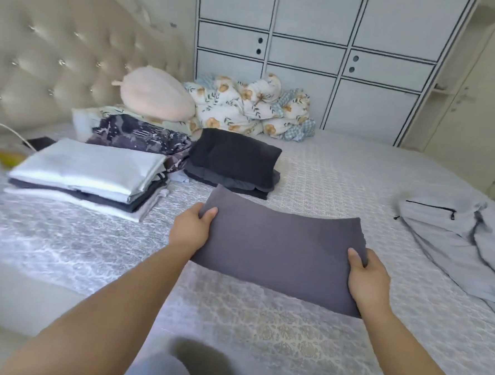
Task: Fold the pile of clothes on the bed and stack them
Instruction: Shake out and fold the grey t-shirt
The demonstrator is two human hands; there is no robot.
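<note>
One folded grey garment [280, 253] at bed's [342, 175] near edge, soft, light, limp; best held at side edges. Left hand [193, 230] and right hand [368, 277] pinching there. Two folded stacks: pale stack [87, 174] toward head-end, dark stack [233, 163] mid-bed. One unfolded light jacket [452, 237] at right edge, perhaps last.

Pretty bright, soft daylight all over, no harsh glare apart from a bit of sheen on the silvery folded cloth [91, 166] at the left. Shadows are faint, just a soft dark patch on the bed [304, 335] near the bottom edge. Wide-angle lens bends the wardrobe [307, 46] lines and headboard [61, 45] noticeably, and the far left edge is smeared and blurry, while the centre stays reasonably sharp.
</note>
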